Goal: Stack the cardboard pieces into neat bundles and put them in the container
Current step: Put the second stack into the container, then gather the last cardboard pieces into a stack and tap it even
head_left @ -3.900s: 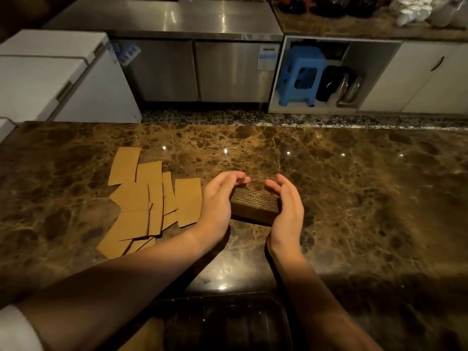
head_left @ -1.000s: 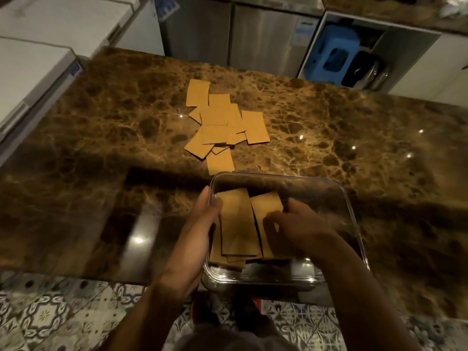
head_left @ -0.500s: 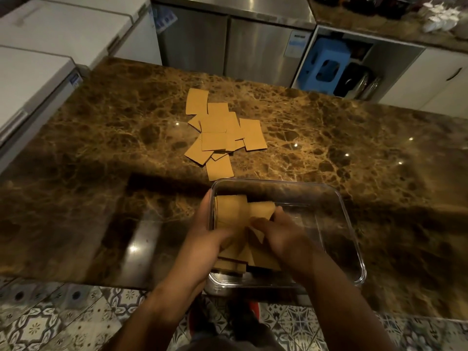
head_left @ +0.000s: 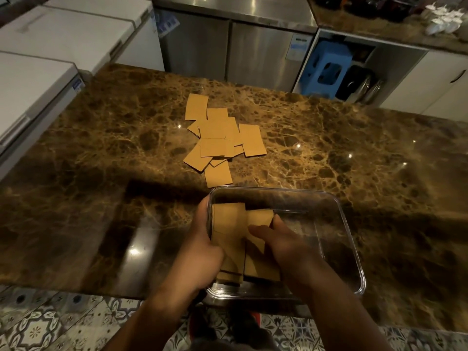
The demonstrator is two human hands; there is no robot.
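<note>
A clear plastic container sits at the near edge of the marble counter. Two bundles of brown cardboard pieces lie side by side in its left half. My left hand wraps the container's left wall, thumb inside against the left bundle. My right hand is inside the container, fingers pressed on the right bundle. Farther back, a loose pile of several cardboard pieces lies scattered on the counter.
The brown marble counter stretches to the right and left of the pile. White chest freezers stand at the left. Steel cabinets and a blue stool are beyond the counter. Patterned floor tiles show below the near edge.
Earlier I squared a bundle on the counter. Since then the bundles are in the container, and my hands have pushed them closer together against its left side.
</note>
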